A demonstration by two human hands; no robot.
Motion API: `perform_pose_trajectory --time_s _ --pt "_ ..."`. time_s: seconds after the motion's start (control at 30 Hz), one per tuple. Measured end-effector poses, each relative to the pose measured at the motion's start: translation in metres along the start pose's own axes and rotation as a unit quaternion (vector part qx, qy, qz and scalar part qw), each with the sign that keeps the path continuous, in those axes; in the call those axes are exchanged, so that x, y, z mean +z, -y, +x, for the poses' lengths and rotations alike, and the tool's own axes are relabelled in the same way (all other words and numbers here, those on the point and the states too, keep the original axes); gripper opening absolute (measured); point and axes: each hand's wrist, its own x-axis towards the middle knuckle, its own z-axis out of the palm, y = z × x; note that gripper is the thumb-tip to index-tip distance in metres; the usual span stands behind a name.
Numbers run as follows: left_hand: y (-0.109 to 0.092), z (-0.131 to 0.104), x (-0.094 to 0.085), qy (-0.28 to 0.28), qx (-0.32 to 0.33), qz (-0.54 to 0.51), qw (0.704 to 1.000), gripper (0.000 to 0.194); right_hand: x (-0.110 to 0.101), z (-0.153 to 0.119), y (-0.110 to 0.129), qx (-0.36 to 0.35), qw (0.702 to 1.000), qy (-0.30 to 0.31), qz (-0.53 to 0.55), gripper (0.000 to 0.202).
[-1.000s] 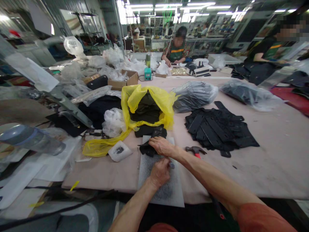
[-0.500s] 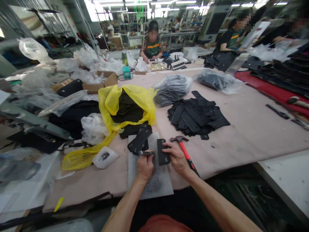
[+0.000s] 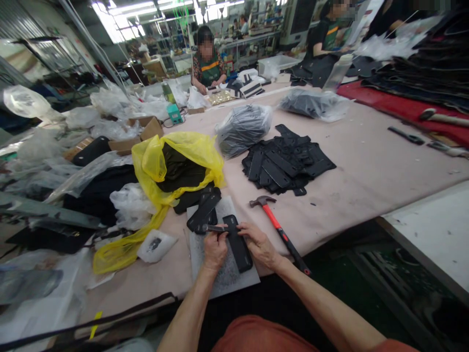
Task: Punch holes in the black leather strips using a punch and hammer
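Note:
A dark rod-shaped hand tool, like a hole punch (image 3: 216, 228), lies sideways in the closed fingers of my left hand (image 3: 215, 250). Its tip reaches the upper part of a long black piece (image 3: 240, 250) with rounded ends and small slots. My right hand (image 3: 259, 243) grips that piece by its right edge, thumb and fingers near the top. Underneath is a pale, speckled board (image 3: 223, 284). More black pieces (image 3: 203, 211) overlap at the board's upper left. To the right of my right hand rests a claw hammer (image 3: 275, 222) with a red and black handle.
Beyond the hammer is a heap of black pieces (image 3: 287, 161). A yellow bag (image 3: 216, 164) of dark pieces stands left of it, with filled clear bags (image 3: 245, 128) behind. Plastic wrapping crowds the left side. A co-worker (image 3: 208, 66) sits across the table.
The black piece has turned and now lies lengthwise on the board, its lower end nearer me. The punch tip has come to its upper part. The camera view has shifted and tilted.

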Motion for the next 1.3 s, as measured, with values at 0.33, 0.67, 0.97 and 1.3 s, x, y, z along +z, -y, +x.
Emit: perform_pose_trajectory --time_s 0.33,0.67,0.97,1.3 --pt "0.000 0.000 0.000 0.004 0.005 0.021 1.000 0.018 0.050 -0.009 0.022 0.148 0.930 0.027 -0.335 0.065" --pt "-0.010 0.020 0.004 0.002 -0.034 -0.004 0.999 0.017 0.052 -0.013 0.020 0.159 0.924 0.023 -0.348 0.066" --pt "-0.001 0.037 0.014 0.015 -0.013 -0.005 1.000 0.016 0.048 -0.011 0.022 0.168 0.934 0.012 -0.315 0.066" --pt "-0.004 0.039 0.016 0.028 -0.025 0.006 0.999 0.017 0.045 -0.009 0.023 0.174 0.939 0.011 -0.296 0.067"
